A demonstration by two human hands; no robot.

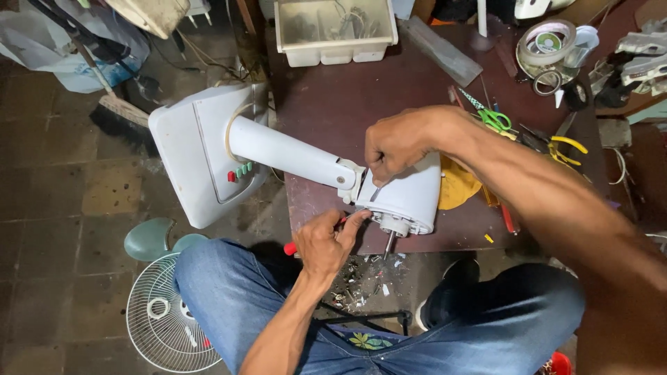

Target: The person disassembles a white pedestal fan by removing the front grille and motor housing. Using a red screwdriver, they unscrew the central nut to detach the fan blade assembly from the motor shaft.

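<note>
**Both hands closed, arms converging from below and right**

The left hand [325, 242] rises from the lower middle on a bare forearm, palm turned away, fingers curled shut, forefinger stretched up and right. The right hand [401, 142] sits above it, knuckles up, fist clenched, its bare forearm running down to the lower right corner.

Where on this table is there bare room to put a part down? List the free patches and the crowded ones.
Free: the dark tabletop between the white plastic tray and the fan's neck; a smaller strip below the clear ruler-like strip. Crowded: the right side, with green-handled scissors, yellow-handled pliers and tape rolls.
</note>
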